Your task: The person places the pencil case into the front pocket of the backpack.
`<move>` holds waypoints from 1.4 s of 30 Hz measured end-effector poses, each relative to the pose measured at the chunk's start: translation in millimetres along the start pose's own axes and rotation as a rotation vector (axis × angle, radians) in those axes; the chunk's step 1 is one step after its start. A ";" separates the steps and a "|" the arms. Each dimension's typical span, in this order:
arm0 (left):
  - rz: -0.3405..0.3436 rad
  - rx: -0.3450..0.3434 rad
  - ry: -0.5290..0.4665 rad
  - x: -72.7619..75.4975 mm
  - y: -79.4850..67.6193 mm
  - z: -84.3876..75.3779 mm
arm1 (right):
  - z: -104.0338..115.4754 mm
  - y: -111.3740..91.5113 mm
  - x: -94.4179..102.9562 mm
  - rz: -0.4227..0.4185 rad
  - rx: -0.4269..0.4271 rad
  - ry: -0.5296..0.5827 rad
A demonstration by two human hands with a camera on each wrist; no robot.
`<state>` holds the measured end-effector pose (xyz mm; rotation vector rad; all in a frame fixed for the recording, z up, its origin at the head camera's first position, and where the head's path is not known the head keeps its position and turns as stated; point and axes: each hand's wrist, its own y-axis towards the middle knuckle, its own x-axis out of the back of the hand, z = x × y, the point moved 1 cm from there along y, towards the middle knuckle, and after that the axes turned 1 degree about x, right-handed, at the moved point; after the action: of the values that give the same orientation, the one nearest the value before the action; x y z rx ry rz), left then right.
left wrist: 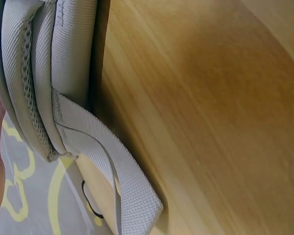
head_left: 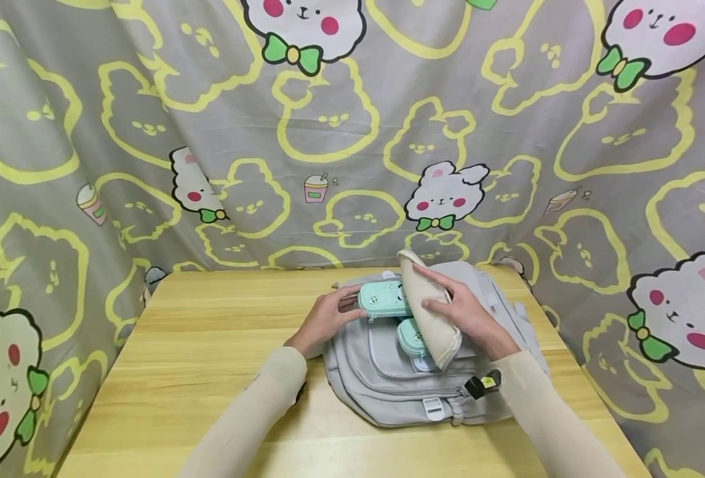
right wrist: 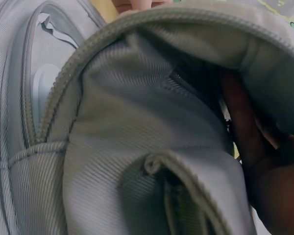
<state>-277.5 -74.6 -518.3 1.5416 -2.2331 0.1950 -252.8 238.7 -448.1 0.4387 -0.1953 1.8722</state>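
Note:
A mint-green zipped pencil case (head_left: 382,299) with small printed figures is pinched at its left end between my left hand's (head_left: 326,318) thumb and fingers. Its right end goes behind a cream curved flap (head_left: 429,317) on the grey backpack (head_left: 382,398). My right hand (head_left: 472,315) holds that flap raised, thumb and index finger lying across it. A second mint-green zipped case (head_left: 411,337) shows below the first, partly hidden by the flap. The right wrist view looks into a zip-edged grey pocket (right wrist: 137,107), my right hand's fingers (right wrist: 242,115) in its shadow.
The backpack lies on a wooden table (head_left: 209,345), with a white buckle (head_left: 433,408) and a black tag (head_left: 482,384) on its near side. A webbing strap (left wrist: 132,181) trails onto the tabletop. A patterned grey curtain (head_left: 352,133) hangs behind and at both sides.

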 end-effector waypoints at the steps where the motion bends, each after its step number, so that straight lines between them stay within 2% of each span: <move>1: -0.001 -0.003 0.003 -0.7 0.6 -0.5 | -0.6 0.6 0.0 0.003 0.002 -0.004; 14: -0.018 -0.059 0.069 -21.6 15.8 -15.4 | -4.8 3.2 1.3 0.033 0.030 0.060; 25: -0.036 -0.059 0.143 -42.2 21.7 -32.2 | -2.5 3.0 -2.4 0.043 0.049 0.083; 32: -0.053 -0.068 0.137 -50.7 25.4 -34.7 | -2.9 3.0 -2.1 0.048 0.040 0.095; 42: -0.054 -0.046 0.102 -57.6 25.7 -33.9 | -4.9 3.0 -5.0 0.032 0.037 0.075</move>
<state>-275.1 -3.7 -508.4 1.5309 -2.1004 0.2008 -255.2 234.9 -454.3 0.3921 -0.1178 1.9227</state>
